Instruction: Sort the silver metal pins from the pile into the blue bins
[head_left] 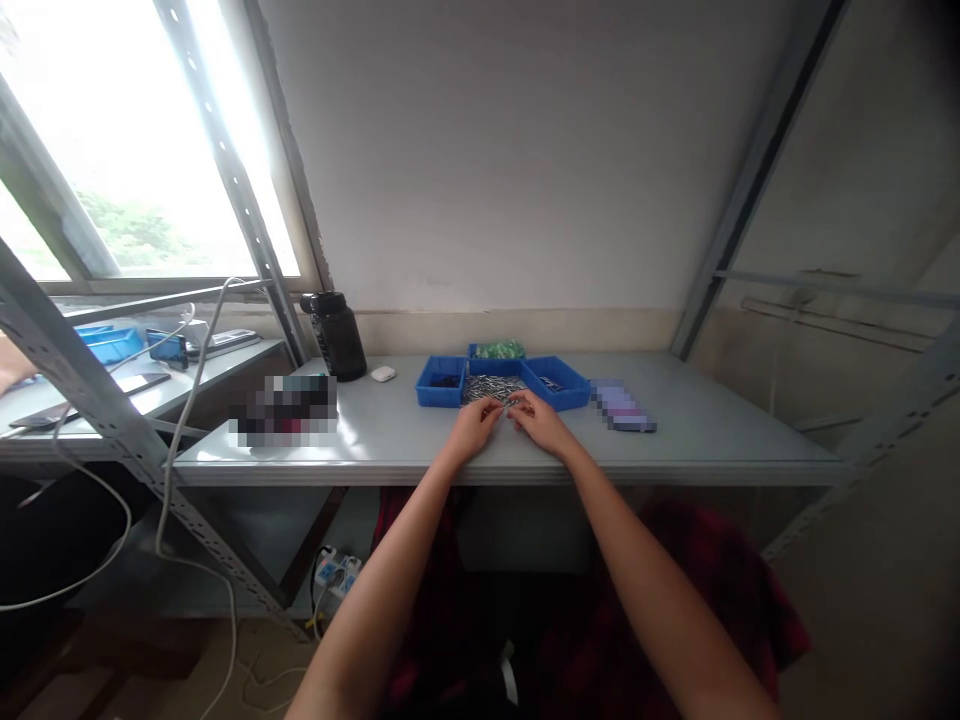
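Observation:
My left hand (477, 424) and my right hand (538, 420) meet near the front of the grey table, fingertips pinched and nearly touching. Whatever small thing they may hold is too small to make out. Just beyond the fingers lies a heap of small, thin, silvery metal pieces (491, 388). On its left, a blue bin (439, 398) contains dark small parts (445, 381). To the right, another blue bin (568, 398) has a few metal pieces in it. A third blue bin (472, 352), behind the heap, holds green translucent pieces (502, 349).
A black bottle (339, 338), a small white case (383, 374) and a blurred-out dark object (289, 410) stand left. A blurred-out purple phone-like item (622, 405) lies right. Metal shelf posts (739, 230) flank the table (720, 420). A white cable (166, 490) hangs at left; another person's arm (11, 363) shows far left.

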